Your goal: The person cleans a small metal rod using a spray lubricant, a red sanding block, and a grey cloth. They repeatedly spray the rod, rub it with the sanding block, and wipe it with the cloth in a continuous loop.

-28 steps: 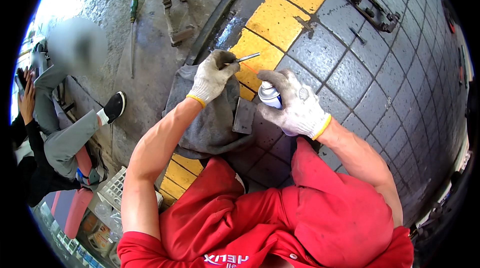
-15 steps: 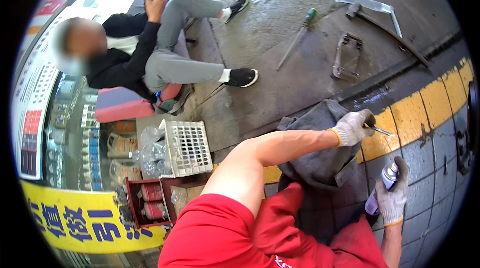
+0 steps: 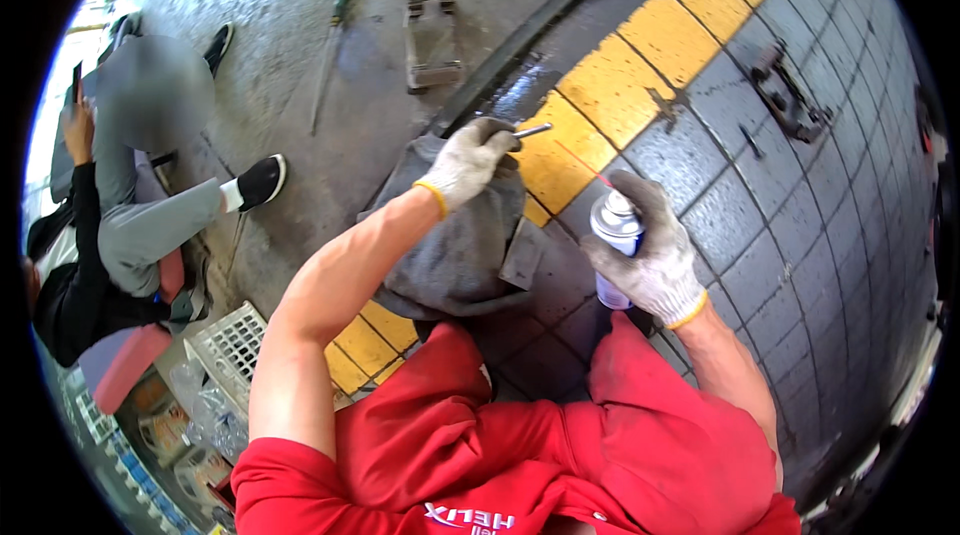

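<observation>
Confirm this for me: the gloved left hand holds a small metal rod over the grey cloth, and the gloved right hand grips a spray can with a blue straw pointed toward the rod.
One detail is off. In the head view the straw on the spray can is red, not blue. The rest stands: the left hand holds the small metal rod over the grey cloth, and the right hand grips the can.

Grimy white yellow-cuffed gloves, red shirt, red trousers.

Bare paving at 2 o'clock of my right hand [image 3: 655, 260] lets it pass. Grey cloth [image 3: 455, 255] blocks under my left hand [image 3: 465, 160]; metal bracket [image 3: 432, 40] at 12 o'clock.
</observation>
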